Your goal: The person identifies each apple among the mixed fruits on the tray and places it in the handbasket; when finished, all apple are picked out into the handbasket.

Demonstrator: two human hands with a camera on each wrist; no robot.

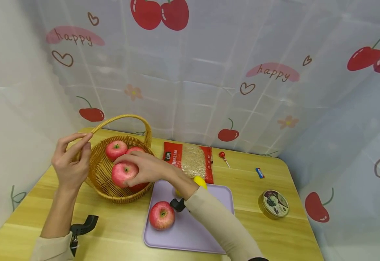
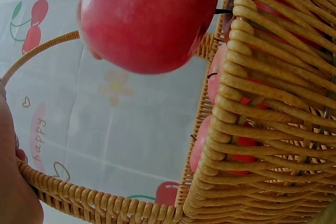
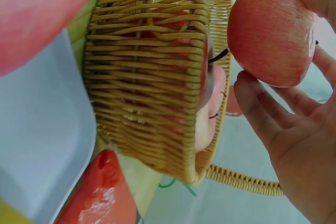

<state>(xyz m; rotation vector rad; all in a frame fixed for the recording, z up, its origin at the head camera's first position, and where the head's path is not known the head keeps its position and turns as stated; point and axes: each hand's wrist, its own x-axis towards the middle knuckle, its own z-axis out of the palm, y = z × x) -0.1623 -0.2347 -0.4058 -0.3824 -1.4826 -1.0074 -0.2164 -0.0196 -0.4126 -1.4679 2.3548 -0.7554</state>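
My right hand (image 1: 141,170) grips a red apple (image 1: 124,174) just over the near side of the wicker basket (image 1: 103,181); the right wrist view shows the fingers (image 3: 273,114) curled round the apple (image 3: 270,35). In the basket lie other red apples (image 1: 116,149). My left hand (image 1: 70,163) pinches the basket's handle (image 1: 124,117) at its left end. The left wrist view shows the held apple (image 2: 147,19) above the basket wall (image 2: 273,103). One more red apple (image 1: 161,215) sits on the lilac tray (image 1: 206,224).
A yellow fruit (image 1: 200,181) lies at the tray's far edge, partly hidden by my right forearm. Behind it lies a red packet of grain (image 1: 190,161). A red lollipop (image 1: 223,156), a small blue wrapper (image 1: 259,173) and a round tin (image 1: 274,204) sit to the right.
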